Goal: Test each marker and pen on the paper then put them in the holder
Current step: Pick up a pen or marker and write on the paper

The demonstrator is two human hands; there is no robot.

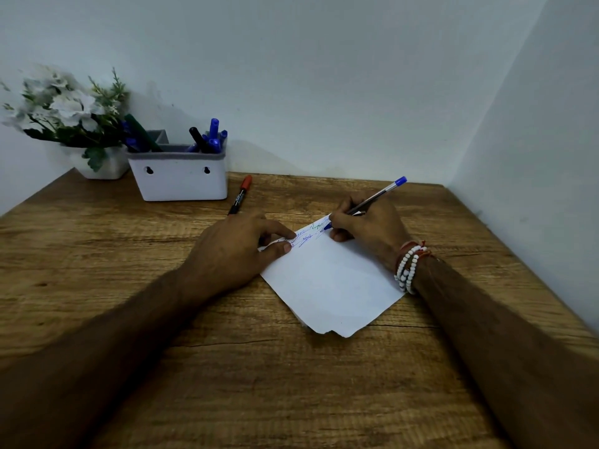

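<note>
A white sheet of paper lies on the wooden table, with blue and green scribbles along its far edge. My right hand grips a clear pen with a blue end, its tip touching the paper's far edge. My left hand presses flat on the paper's left corner with straight fingers. A red-capped marker lies on the table just beyond my left hand. The white holder stands at the back left with several blue, black and green pens in it.
A white pot of white artificial flowers stands left of the holder in the corner. Walls close the table at the back and on the right. Beaded bracelets circle my right wrist.
</note>
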